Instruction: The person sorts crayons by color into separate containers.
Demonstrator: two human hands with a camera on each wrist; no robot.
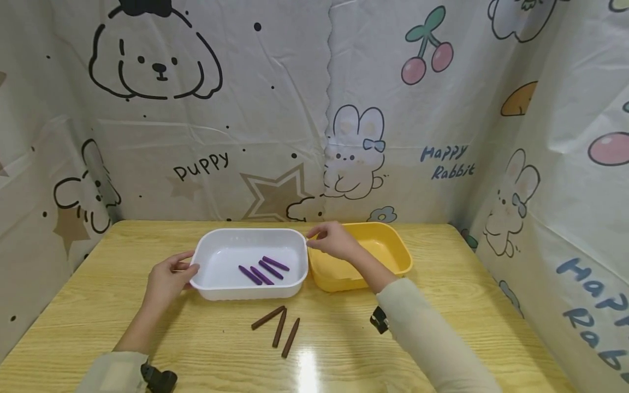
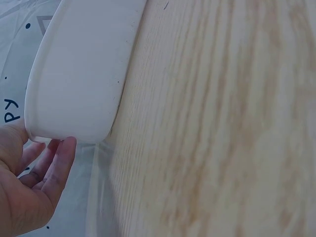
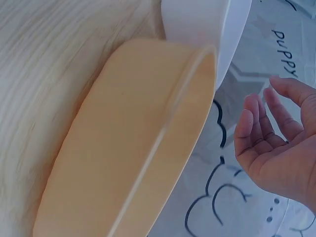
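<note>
My left hand [image 1: 167,277] grips the left end of a white plastic tub [image 1: 248,293], its thumb over the rim and its fingers against the outer wall. Inside the tub lie several purple crayons [image 1: 276,263], towards the front right. My right hand [image 1: 336,242] hovers by the tub's right rim, over the corner of a yellow tub [image 1: 339,284]. In the right wrist view its fingers [image 3: 254,131] bend loosely with nothing between them, apart from both tubs. Three brown crayons [image 1: 291,337] lie on the table in front of the white tub.
The two tubs stand side by side at the back of the wooden table [image 1: 206,338]. Behind and at the sides hangs a printed cloth [image 1: 275,131] with cartoon animals. A dark strap device [image 1: 158,377] sits at the left wrist.
</note>
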